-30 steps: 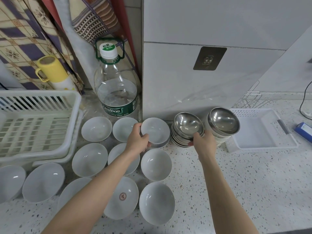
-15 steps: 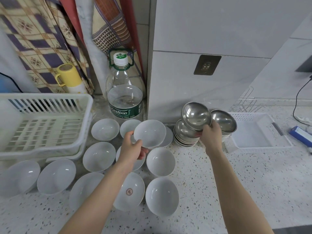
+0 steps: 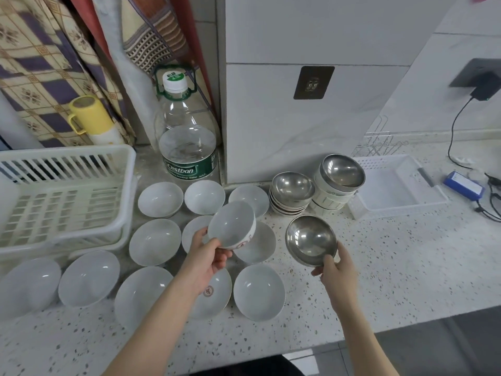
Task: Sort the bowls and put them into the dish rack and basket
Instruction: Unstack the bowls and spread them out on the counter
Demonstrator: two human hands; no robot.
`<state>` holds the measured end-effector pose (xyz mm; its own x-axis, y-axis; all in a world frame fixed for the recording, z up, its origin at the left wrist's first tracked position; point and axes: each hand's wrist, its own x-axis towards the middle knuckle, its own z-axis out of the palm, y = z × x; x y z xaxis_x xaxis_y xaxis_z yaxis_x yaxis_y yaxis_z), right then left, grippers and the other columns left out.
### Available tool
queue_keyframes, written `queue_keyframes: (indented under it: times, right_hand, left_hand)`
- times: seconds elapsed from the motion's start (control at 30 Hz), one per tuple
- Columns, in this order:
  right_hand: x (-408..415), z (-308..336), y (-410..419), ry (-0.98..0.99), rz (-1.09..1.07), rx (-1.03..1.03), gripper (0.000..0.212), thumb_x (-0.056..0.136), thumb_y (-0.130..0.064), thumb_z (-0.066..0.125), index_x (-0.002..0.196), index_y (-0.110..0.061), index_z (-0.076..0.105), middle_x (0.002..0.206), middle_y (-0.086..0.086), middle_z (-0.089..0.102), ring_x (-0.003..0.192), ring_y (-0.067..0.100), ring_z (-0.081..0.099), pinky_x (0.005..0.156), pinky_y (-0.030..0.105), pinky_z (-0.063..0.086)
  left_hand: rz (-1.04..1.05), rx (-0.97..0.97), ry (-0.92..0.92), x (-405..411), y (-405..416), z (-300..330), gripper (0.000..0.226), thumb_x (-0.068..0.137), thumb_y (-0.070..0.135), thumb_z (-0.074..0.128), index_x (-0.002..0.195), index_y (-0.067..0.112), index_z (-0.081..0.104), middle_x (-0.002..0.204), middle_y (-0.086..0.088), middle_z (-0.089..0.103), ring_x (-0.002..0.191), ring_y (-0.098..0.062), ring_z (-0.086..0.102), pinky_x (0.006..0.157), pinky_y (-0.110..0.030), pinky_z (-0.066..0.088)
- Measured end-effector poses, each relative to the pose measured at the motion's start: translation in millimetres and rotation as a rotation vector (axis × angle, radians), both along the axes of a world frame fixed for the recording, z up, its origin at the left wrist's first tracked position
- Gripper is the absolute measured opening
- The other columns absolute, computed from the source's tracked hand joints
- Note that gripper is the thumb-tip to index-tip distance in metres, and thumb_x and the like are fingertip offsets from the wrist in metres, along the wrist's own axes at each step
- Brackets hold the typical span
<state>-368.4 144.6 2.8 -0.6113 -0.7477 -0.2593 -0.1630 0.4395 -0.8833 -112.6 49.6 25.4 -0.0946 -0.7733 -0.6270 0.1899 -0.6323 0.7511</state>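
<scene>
The sorting step is in hand: one bowl of each kind is held above the counter (image 3: 379, 267), and neither has yet been placed. A white ceramic bowl (image 3: 231, 229) is gripped by the left hand (image 3: 208, 257), with the thumb at the near rim and the fingers curled under the base, so that the bowl is tilted with its opening towards the camera (a red mark shows on its outer wall). A steel bowl (image 3: 310, 240) is pinched at its near rim by the right hand (image 3: 336, 270), and it too is tilted. Both forearms are stretched forward from the bottom of the view, the left one crossing above the white bowls (image 3: 154, 241) spread over the counter, the right one above bare counter. The remaining steel bowls are stacked in two piles (image 3: 318, 189) against the wall panel, just beside the white basket (image 3: 401, 210) on the right, behind which a wire rack is partly seen. The slatted white dish rack (image 3: 62, 196) stands at the far left, with a large water bottle (image 3: 188, 147) between it and the wall panel. As a judgement, the next move calls for the hands to be parted: the ceramic bowl is probably to be carried left to the dish rack and the steel one right to the basket, though which container is meant for which kind cannot be told. Care would be needed in passing low over the bowls lying close together below.
</scene>
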Motion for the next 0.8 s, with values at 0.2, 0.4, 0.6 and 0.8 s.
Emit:
queue_keyframes:
  times: [0.2, 0.4, 0.6, 0.8]
  right_hand:
    - [-7, -12, -18, -0.059, 0.055, 0.102, 0.051, 0.093, -0.007, 0.040, 0.141, -0.026, 0.042, 0.086, 0.009, 0.072, 0.056, 0.006, 0.067, 0.056, 0.028, 0.048]
    - [-26, -24, -35, -0.018, 0.232, 0.159, 0.050, 0.094, -0.005, 0.040, 0.141, -0.025, 0.041, 0.077, 0.004, 0.072, 0.060, 0.011, 0.069, 0.056, 0.033, 0.054]
    - [-45, -32, -46, -0.040, 0.391, 0.183, 0.042, 0.099, -0.016, 0.040, 0.135, -0.035, 0.041, 0.068, -0.001, 0.072, 0.054, 0.003, 0.066, 0.045, 0.020, 0.045]
    - [-57, -40, -47, -0.214, 0.466, 0.226, 0.065, 0.100, -0.035, 0.049, 0.155, -0.030, 0.014, 0.072, 0.001, 0.075, 0.046, 0.011, 0.052, 0.047, 0.023, 0.048]
  left_hand:
    - [0.004, 0.005, -0.063, -8, 19, -2, 0.049, 0.092, -0.001, 0.046, 0.132, 0.028, 0.044, 0.059, -0.012, 0.063, 0.040, -0.010, 0.049, 0.037, -0.020, 0.041]
    - [0.105, -0.027, -0.090, -36, 33, -3, 0.046, 0.091, -0.003, 0.046, 0.121, 0.031, 0.049, 0.061, -0.014, 0.063, 0.042, -0.011, 0.050, 0.039, -0.021, 0.041]
    - [0.190, -0.045, -0.090, -70, 45, -8, 0.041, 0.091, -0.003, 0.049, 0.119, 0.027, 0.052, 0.058, -0.011, 0.063, 0.045, -0.011, 0.050, 0.041, -0.022, 0.043]
    - [0.231, -0.056, -0.152, -91, 58, -16, 0.045, 0.093, -0.002, 0.049, 0.128, 0.026, 0.049, 0.060, -0.010, 0.067, 0.048, -0.013, 0.055, 0.041, -0.023, 0.044]
